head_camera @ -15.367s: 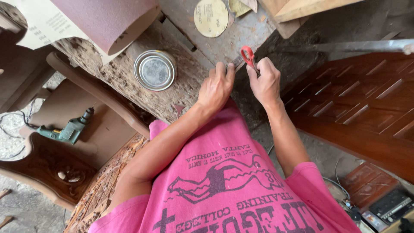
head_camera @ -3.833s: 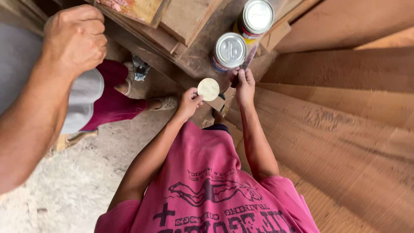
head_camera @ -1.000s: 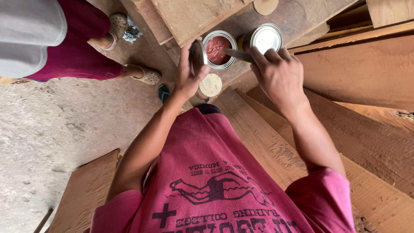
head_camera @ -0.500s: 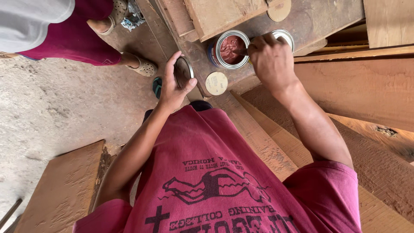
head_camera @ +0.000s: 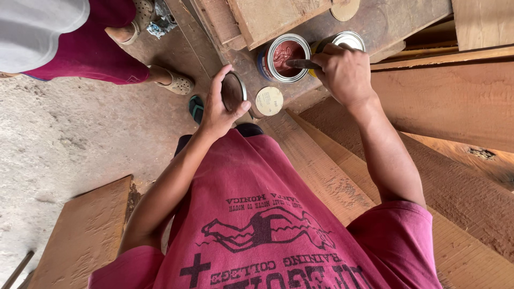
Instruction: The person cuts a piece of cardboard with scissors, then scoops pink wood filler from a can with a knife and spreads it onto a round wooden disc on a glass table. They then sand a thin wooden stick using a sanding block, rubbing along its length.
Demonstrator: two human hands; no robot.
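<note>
Head view shows a rough wooden bench (head_camera: 375, 21) at 12 o'clock, with long wooden planks (head_camera: 455, 107) running from 3 o'clock down to 5 o'clock. At 9 o'clock is a dusty concrete floor (head_camera: 69, 139), and a flat board (head_camera: 80, 235) lies at 7 o'clock. Another person (head_camera: 64, 37) stands at 11 o'clock, in sandals.

The right hand (head_camera: 345, 72) is closed around a thin stick (head_camera: 300, 63), and its tip is inside the open tin (head_camera: 284, 58) of red-brown paint, just at 9 o'clock from the hand. A second tin (head_camera: 348, 38) stands behind the knuckles, at 12 o'clock. The left hand (head_camera: 219, 107) grips a round metal lid (head_camera: 234, 91) by its edge, standing on its side. A small pale disc (head_camera: 269, 100) lies on the bench at 3 o'clock from that lid, near it.
</note>
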